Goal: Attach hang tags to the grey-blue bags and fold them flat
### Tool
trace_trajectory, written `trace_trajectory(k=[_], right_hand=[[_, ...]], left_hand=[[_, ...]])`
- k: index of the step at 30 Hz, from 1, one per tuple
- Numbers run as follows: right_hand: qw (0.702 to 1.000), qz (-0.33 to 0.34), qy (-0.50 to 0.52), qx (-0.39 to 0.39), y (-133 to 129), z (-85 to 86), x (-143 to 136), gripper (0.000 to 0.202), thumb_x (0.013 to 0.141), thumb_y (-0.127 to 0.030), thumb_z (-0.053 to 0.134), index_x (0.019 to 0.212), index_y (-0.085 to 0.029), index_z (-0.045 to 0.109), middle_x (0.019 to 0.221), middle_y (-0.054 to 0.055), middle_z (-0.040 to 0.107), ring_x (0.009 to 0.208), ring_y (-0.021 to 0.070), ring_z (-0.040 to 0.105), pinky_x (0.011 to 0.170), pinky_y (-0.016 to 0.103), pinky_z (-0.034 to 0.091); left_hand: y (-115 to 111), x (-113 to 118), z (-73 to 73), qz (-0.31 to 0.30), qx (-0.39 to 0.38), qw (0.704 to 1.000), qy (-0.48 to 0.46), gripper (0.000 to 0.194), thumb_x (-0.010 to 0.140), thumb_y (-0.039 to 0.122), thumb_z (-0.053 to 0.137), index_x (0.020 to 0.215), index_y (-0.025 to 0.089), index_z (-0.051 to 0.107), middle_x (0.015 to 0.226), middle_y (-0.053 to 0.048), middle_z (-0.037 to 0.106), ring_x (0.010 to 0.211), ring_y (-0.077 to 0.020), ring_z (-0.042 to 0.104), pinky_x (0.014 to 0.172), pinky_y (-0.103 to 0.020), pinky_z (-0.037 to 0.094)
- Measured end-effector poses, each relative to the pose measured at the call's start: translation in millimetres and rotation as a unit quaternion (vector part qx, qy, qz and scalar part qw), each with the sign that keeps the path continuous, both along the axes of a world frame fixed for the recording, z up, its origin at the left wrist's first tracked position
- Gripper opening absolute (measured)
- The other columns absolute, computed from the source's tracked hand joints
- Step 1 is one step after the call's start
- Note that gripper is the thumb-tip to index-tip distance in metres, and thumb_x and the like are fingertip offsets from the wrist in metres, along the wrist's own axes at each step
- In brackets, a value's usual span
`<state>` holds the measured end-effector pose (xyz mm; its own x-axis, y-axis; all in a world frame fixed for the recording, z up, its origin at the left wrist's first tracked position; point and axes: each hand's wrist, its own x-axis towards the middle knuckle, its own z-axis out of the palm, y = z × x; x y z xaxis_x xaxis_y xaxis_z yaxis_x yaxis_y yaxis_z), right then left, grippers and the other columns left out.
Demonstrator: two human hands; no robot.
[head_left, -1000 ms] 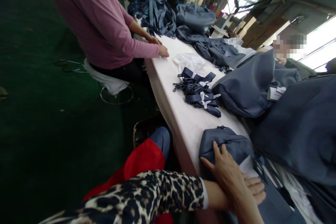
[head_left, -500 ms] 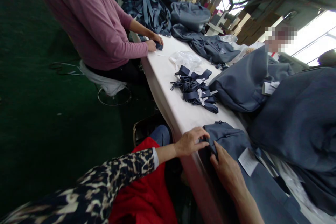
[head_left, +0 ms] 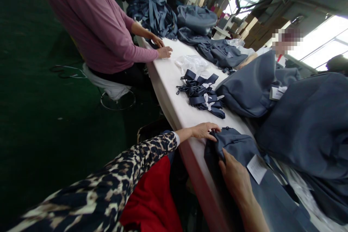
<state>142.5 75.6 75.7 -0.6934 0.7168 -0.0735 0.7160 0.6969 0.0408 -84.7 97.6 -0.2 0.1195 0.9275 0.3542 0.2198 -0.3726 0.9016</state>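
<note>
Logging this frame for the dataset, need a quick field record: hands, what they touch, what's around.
left hand: left hand grips the top edge of the flat slate-blue fabric bag
right hand: right hand presses flat on the bag
bag tag: white paper tag lies on the bag
surface: long white table
nearby: pile of navy webbing straps
others: person in pink sleeve, hands on table

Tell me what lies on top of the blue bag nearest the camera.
On the blue bag rest the right hand, a white paper tag, and the left hand at its corner. Whatever lies beneath the hands is hidden.
</note>
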Motion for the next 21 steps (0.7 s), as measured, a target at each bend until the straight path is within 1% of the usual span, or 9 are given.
trace_trajectory(k=[3,6,10,14,16,18,21], right_hand=[[0.999,-0.003,0.042,-0.012,6.7,4.6,8.1,0.05,0.094,-0.027,0.036,0.138,-0.011,0.054,0.122,0.016,0.069,0.109,0.0294,0.068,0.093,0.043,0.055],[0.997,0.012,0.072,-0.009,11.0,4.9,15.1,0.052,0.094,-0.029,0.033,0.137,-0.008,0.054,0.123,0.017,0.068,0.111,0.029,0.067,0.095,0.042,0.054],[0.996,0.038,0.085,0.003,12.3,-2.3,16.5,0.052,0.094,-0.029,0.033,0.136,-0.007,0.054,0.128,0.017,0.065,0.114,0.0282,0.065,0.096,0.042,0.054],[0.995,0.064,0.074,0.02,12.2,-9.9,15.8,0.049,0.094,-0.024,0.035,0.136,-0.009,0.053,0.129,0.015,0.065,0.112,0.0276,0.066,0.093,0.042,0.056],[0.994,0.075,0.065,0.036,11.9,-13.1,16.7,0.048,0.094,-0.02,0.036,0.138,-0.01,0.052,0.129,0.015,0.065,0.111,0.0267,0.067,0.09,0.04,0.058],[0.994,0.087,0.048,0.052,11.9,-16.3,18.5,0.048,0.094,-0.018,0.037,0.14,-0.011,0.05,0.129,0.015,0.065,0.11,0.0258,0.068,0.087,0.038,0.059],[0.992,0.1,0.028,0.067,13.0,-20.9,22.0,0.049,0.094,-0.017,0.04,0.142,-0.014,0.049,0.132,0.014,0.063,0.11,0.025,0.068,0.085,0.035,0.06]], left_hand=[[5.4,1.7,-4.4,0.005,-0.009,1.0,-0.011,0.028,0.073,0.02,0.078,0.098,0.017,0.065,0.105,-0.005,0.063,0.101,-0.0194,0.056,0.088,-0.028,0.042],[13.7,8.5,-8.0,0.013,-0.027,0.999,-0.027,0.022,0.076,0.02,0.072,0.094,0.016,0.06,0.098,-0.002,0.061,0.092,-0.0164,0.056,0.081,-0.026,0.043],[23.6,16.8,-9.8,0.031,-0.051,0.998,-0.037,0.02,0.072,0.017,0.07,0.083,0.017,0.053,0.081,0.004,0.054,0.077,-0.0127,0.051,0.072,-0.024,0.04],[25.0,20.5,-10.1,0.063,-0.075,0.995,-0.036,0.02,0.066,0.012,0.064,0.069,0.018,0.046,0.067,0.007,0.045,0.065,-0.0107,0.041,0.062,-0.023,0.034],[23.0,22.2,-11.2,0.08,-0.087,0.992,-0.043,0.019,0.064,0.009,0.061,0.068,0.018,0.045,0.066,0.007,0.045,0.064,-0.0106,0.04,0.061,-0.023,0.034],[20.9,24.0,-13.4,0.099,-0.1,0.989,-0.055,0.017,0.063,0.008,0.058,0.07,0.018,0.046,0.068,0.006,0.047,0.066,-0.011,0.042,0.062,-0.023,0.036],[20.0,25.4,-17.3,0.126,-0.119,0.982,-0.078,0.022,0.064,0.007,0.057,0.082,0.017,0.051,0.079,0.003,0.053,0.075,-0.0124,0.049,0.069,-0.023,0.041]])
